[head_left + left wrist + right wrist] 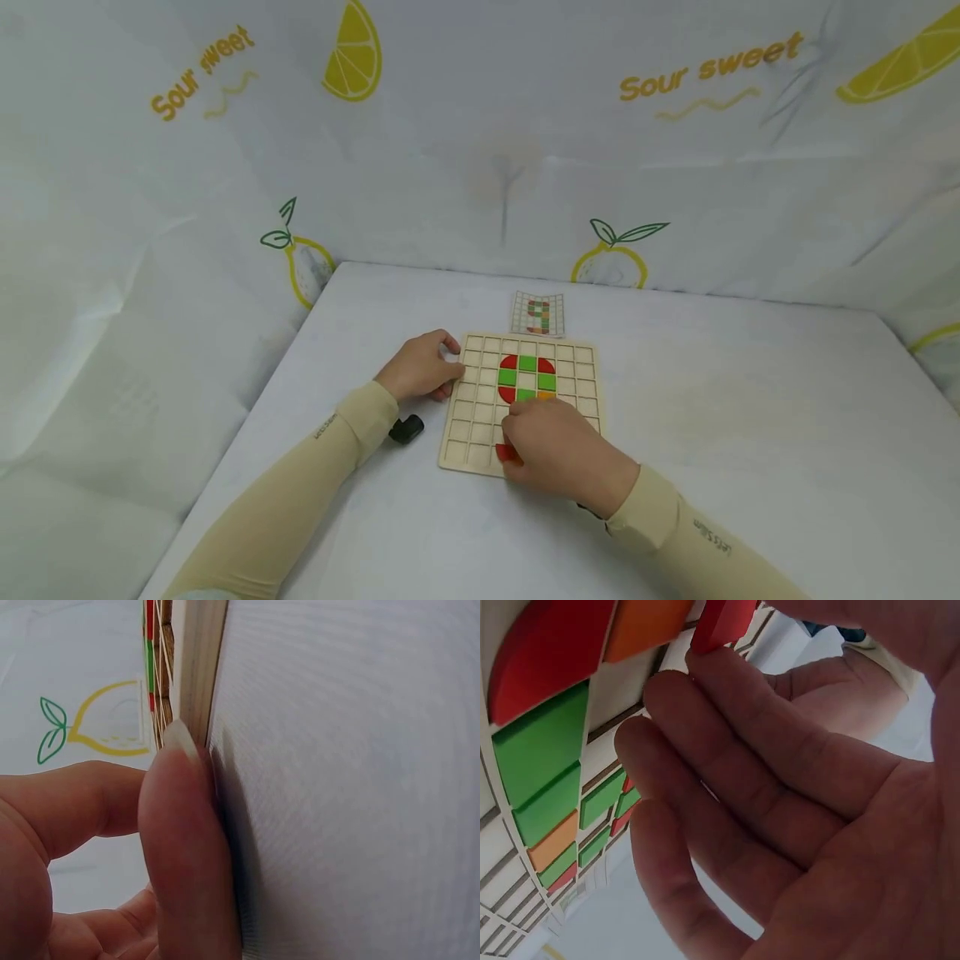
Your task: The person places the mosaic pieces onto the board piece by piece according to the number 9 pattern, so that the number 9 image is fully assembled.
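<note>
A wooden grid board (467, 432) lies on the white table. Red, green and orange tiles form a ring in its middle, among them a green tile (527, 364) at the top. Over the board's lower part, my right hand (566, 450) pinches a red tile (724, 624) between thumb and index finger, the other fingers stretched out beside the board. Part of the grid is hidden under this hand. My left hand (420, 367) rests at the board's left side, fingers loosely bent; in the left wrist view its thumb (184, 825) touches the board's edge (201, 667).
Just beyond the board lies a paper card (537, 315) printed with a coloured grid pattern. A small black object (407, 429) sits beside the left wrist. White cloth (465, 108) with lemon prints hangs behind the table (750, 417).
</note>
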